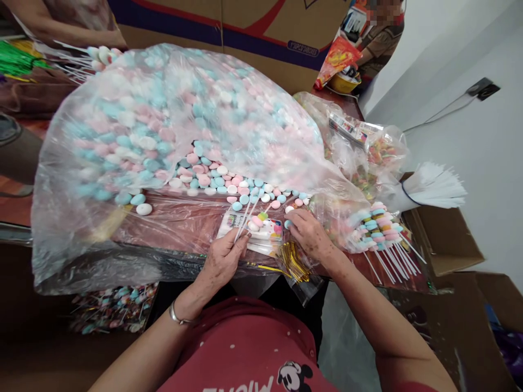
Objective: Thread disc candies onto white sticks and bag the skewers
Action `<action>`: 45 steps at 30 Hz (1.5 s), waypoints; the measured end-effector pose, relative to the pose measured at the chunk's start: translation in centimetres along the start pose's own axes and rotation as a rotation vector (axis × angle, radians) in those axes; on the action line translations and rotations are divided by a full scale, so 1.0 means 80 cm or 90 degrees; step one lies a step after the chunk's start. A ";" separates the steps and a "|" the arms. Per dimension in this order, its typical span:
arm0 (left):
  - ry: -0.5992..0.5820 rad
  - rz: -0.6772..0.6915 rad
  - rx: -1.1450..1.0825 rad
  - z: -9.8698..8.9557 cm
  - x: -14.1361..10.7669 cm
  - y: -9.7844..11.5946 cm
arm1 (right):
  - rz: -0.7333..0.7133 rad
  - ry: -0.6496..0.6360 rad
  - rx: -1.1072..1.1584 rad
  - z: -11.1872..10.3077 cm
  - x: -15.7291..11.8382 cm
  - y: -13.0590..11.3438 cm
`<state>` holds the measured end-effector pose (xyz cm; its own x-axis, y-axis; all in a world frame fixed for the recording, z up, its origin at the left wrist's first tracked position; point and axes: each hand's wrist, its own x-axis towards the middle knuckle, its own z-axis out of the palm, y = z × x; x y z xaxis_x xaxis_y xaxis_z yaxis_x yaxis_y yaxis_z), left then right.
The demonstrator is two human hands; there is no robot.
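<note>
My left hand (226,251) is closed around a few thin white sticks (247,215) that point up and away from me. Close to their middle, pink, white and green-yellow candies (258,220) lie over a stack of printed plastic bags (267,246); whether they are threaded on a stick I cannot make out. My right hand (307,231) has its fingers bent, with a blue candy (287,224) at the fingertips. Just below that hand lies a bunch of gold twist ties (295,262). Loose pastel candies (244,190) spill out of a large clear bag (180,103) in front.
To the right sit finished candy sticks (379,224) and a banded bundle of white sticks (433,187). Bags of gummy candy (386,149) stand behind them. A big cardboard box (261,32) rises at the back. Other people are at the far left and far right.
</note>
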<state>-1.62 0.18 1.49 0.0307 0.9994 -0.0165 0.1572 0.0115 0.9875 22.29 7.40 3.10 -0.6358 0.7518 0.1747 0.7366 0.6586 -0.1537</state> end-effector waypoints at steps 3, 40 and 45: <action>0.000 -0.005 0.001 0.000 0.000 0.000 | 0.051 -0.054 -0.025 -0.002 -0.001 -0.002; 0.007 0.027 0.009 -0.001 -0.002 -0.014 | 0.072 0.079 0.149 -0.020 -0.033 -0.008; 0.007 0.025 -0.001 -0.001 -0.003 -0.012 | 0.210 0.172 0.240 -0.026 -0.030 0.009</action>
<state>-1.83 -0.05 0.53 0.0267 0.9993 0.0242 0.1545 -0.0281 0.9876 24.86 6.03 4.57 -0.2682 0.9175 0.2936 0.7216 0.3933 -0.5698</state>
